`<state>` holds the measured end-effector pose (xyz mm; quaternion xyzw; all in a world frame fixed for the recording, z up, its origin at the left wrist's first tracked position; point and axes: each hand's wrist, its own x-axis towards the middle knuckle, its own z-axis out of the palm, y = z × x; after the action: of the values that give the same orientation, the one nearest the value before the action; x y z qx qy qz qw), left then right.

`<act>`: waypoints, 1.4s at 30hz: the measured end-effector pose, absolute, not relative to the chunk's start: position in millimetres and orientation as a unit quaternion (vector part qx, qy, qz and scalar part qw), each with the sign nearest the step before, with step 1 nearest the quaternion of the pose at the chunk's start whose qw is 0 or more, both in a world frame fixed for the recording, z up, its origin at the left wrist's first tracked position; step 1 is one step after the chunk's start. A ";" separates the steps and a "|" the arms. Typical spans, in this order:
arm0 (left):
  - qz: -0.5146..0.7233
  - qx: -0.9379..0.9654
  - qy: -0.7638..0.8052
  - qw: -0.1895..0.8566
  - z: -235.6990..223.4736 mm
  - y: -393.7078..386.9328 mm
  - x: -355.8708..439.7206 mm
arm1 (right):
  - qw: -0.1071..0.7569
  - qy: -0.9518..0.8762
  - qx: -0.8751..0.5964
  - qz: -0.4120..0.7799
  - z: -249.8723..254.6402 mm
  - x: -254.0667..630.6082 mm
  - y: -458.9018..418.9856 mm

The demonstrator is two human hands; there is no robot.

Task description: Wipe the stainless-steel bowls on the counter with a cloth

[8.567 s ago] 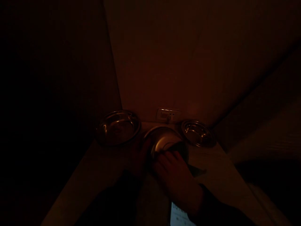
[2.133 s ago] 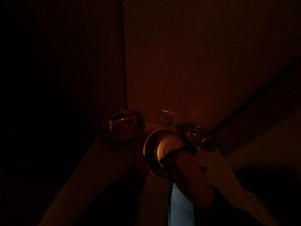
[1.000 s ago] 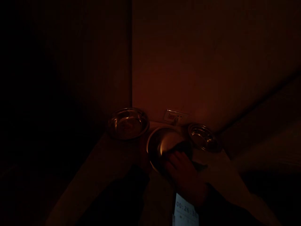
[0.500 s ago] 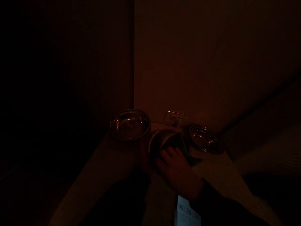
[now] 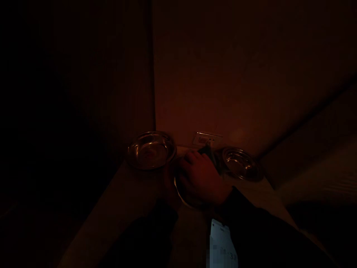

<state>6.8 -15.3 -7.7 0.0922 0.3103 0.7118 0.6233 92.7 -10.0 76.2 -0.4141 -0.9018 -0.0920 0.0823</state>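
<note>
The scene is very dark. My right hand [image 5: 199, 178] lies over a steel plate [image 5: 179, 192] on the counter. Its fingers are curled on what looks like a dark cloth [image 5: 208, 150] that sticks out past the knuckles. Most of the plate is hidden under this hand. My left hand [image 5: 168, 181] is a dim shape at the plate's left rim, and its fingers do not show. A steel bowl [image 5: 151, 150] stands to the left of the plate. A smaller steel bowl [image 5: 240, 163] stands to its right.
The counter [image 5: 122, 208] runs into a wall corner, with a wall socket [image 5: 208, 140] just behind the plate. A lit screen [image 5: 221, 243] sits at the near edge below my right sleeve. The left of the view is black.
My right hand has slid with the cloth from the plate's near side to its far side and now covers nearly all of it. The two bowls have stayed put.
</note>
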 end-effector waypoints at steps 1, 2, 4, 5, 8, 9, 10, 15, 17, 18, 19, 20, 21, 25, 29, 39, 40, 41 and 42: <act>0.705 0.085 0.307 0.634 -5.0 -16.4 6.8 | 0.084 -0.896 -0.427 -0.089 77.5 93.4 -5.3; 0.700 0.074 0.301 0.643 -3.0 -17.5 6.8 | 0.083 -0.890 -0.439 -0.085 78.2 94.8 -0.6; 0.691 0.062 0.286 0.661 -1.8 -19.1 6.8 | 0.087 -0.881 -0.459 -0.075 78.1 99.7 8.1; 0.690 0.061 0.280 0.665 -2.5 -19.5 6.7 | 0.096 -0.877 -0.466 -0.065 77.1 103.2 11.8; 0.698 0.068 0.276 0.658 -6.2 -18.4 6.0 | 0.174 -0.860 -0.479 -0.012 69.7 117.8 20.1; 0.693 0.073 0.268 0.665 -6.7 -17.6 5.7 | 0.203 -0.853 -0.480 0.006 66.1 123.7 22.1; 0.688 0.074 0.261 0.673 -6.5 -16.7 5.4 | 0.228 -0.846 -0.481 0.019 62.1 130.0 23.6; 0.684 0.062 0.258 0.680 -0.4 -14.5 5.8 | 0.301 -0.817 -0.491 0.034 43.1 158.5 20.7; 0.687 0.074 0.257 0.676 -0.6 -14.8 5.7 | 0.323 -0.804 -0.498 0.035 37.6 166.4 14.3; 0.688 0.081 0.263 0.672 -1.5 -15.0 5.6 | 0.331 -0.799 -0.501 0.036 35.3 169.8 10.3; 0.686 0.085 0.273 0.669 -2.8 -15.1 5.5 | 0.337 -0.794 -0.504 0.037 33.1 172.9 5.9; 0.685 0.085 0.285 0.666 -4.2 -15.1 5.4 | 0.342 -0.790 -0.508 0.039 31.0 175.8 1.3; 0.685 0.084 0.295 0.661 -5.5 -14.9 5.3 | 0.346 -0.785 -0.511 0.042 28.9 178.6 -3.4; 0.695 0.084 0.324 0.636 -8.5 -13.1 5.9 | 0.356 -0.772 -0.522 0.063 18.7 188.4 -22.7; 0.696 0.088 0.340 0.627 -8.7 -11.6 5.6 | 0.353 -0.786 -0.498 0.098 6.5 196.3 -41.3; 0.704 0.137 0.384 0.582 1.2 -12.4 6.0 | 0.214 -0.907 -0.337 -0.136 14.6 166.0 -65.6; 0.697 0.131 0.381 0.593 3.6 -12.2 5.9 | 0.199 -0.912 -0.326 -0.151 17.3 156.9 -65.3; 0.689 0.122 0.380 0.604 5.9 -12.2 5.7 | 0.182 -0.917 -0.320 -0.156 19.8 148.6 -64.6; 0.682 0.113 0.383 0.613 7.8 -12.3 5.4 | 0.171 -0.923 -0.308 -0.156 21.7 141.7 -63.5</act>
<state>5.4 -12.3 7.8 0.1129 0.3830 0.6815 0.6133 141.7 -63.5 21.7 -0.3077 -0.9229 -0.1558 0.1709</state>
